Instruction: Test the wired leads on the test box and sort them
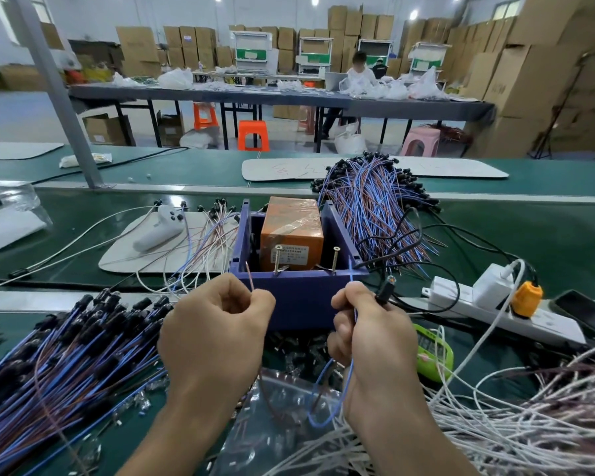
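The purple test box (299,298) sits in the middle of the green bench, open at the top, with an orange block (292,228) inside and two screws (277,257) standing upright at its near wall. Both hands are raised just in front of that wall. The left hand (217,324) is curled, with thumb and forefinger pinching the brown wire (250,282) of one lead; the wire's bare end points up near the left screw. The right hand (368,324) is curled too and pinches the blue wire (350,274), whose end rises just beside the right screw; whether either end touches metal cannot be told. A black lamp holder (384,292) sticks out past the right thumb. The two wires hang down between the wrists in a loop over a clear plastic bag (275,438). A heap of blue and brown leads (66,348) lies near left, and another heap (375,207) lies far right behind the box. White leads (529,424) spread near right, and a few pale leads (207,242) rest on a grey mat (124,259) at the left beside a white controller (158,228). To the right lie a white power strip (488,307) and a green device (433,352)
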### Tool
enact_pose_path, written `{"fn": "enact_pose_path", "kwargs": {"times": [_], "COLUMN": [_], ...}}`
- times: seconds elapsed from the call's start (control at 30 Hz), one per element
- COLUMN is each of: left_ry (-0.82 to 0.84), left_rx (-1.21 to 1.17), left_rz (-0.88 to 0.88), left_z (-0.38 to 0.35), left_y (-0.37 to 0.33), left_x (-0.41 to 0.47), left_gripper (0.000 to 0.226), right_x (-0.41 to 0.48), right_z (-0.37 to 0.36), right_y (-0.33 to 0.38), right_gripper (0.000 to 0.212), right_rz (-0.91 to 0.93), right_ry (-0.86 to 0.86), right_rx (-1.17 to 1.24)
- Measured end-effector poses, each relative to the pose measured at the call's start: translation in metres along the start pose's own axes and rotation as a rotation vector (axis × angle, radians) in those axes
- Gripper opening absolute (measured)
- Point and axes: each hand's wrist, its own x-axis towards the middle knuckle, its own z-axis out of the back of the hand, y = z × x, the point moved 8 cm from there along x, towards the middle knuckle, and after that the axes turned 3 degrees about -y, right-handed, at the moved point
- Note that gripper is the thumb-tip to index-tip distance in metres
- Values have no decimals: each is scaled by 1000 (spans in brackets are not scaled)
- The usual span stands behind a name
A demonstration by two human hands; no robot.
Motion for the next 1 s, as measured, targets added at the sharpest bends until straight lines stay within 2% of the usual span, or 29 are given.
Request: {"fn": "enact_pose_path", "kwargs": {"times": [0.1,0.17,0.27,0.33,0.4,0.47,0.53,0.63,0.67,0.77,0.8,0.87,0.93,1.0], "left_ry": [133,282,497,548,467,343,300,210,161,80,84,128,310,620], "left_rx": [514,752,891,872,856,942,1046,1106,1114,902,798,569,231,-84], "left_rz": [-108,-153,-180,-201,-226,-242,-203,-137,-140,-95,-95,-181,-188,-117], "left_z": [0,-3,7,20,32,41,43,54,61,81,86,82,59,24], "left_y": [-12,-17,-21,-29,-42,-52,-49,-44,-43,-29,-24,-21,-14,-10], "left_x": [7,10,12,9,9,15,17,23,29,50,52,44,20,-22], "left_gripper": [37,41,34,24,20,13,6,11,20,56,60,49,30,23], "right_x": [-4,-7,-14,-19,-23,-22,-18,-16,-18,-24,-28,-36,-44,-49], "right_z": [-10,-18,-30,-37,-40,-40,-36,-30,-29,-27,-29,-36,-41,-39], "right_y": [4,4,2,-3,-5,-2,2,11,14,21,21,21,18,17], "right_gripper": [43,43,46,52,55,48,39,51,54,58,58,59,63,70], "right_rz": [1,3,61,125,205,252,207,159,150,123,116,118,152,237], "right_ry": [113,210,375,464,468,423,370,317,304,288,302,363,412,394], "right_rx": [-73,-153,-394,-609,-749,-736,-581,-374,-323,-193,-180,-179,-219,-355]}}
